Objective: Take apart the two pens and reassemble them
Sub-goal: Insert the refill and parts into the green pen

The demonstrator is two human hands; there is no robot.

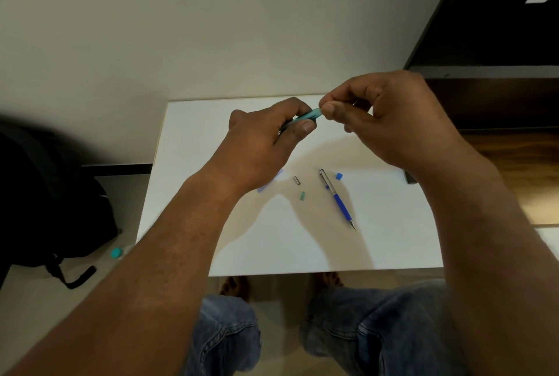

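Note:
Above the white table (302,248), my left hand (266,136) grips the barrel of a teal pen (305,117), which points up and to the right. My right hand (390,115) pinches the pen's upper end between thumb and forefinger. A blue pen (338,198) with a silver upper half lies on the table, tip toward me. Loose parts lie near it: a small blue cap (339,176), a short metal sleeve (296,180) and a small green piece (302,196). A pale blue part (266,186) shows from under my left wrist.
A black backpack (45,203) sits on the floor at the left, with a teal bottle cap (116,253) beside it. Dark wooden furniture (499,43) stands at the right. A small dark object (410,177) lies at the table's right edge. My knees are under the table's near edge.

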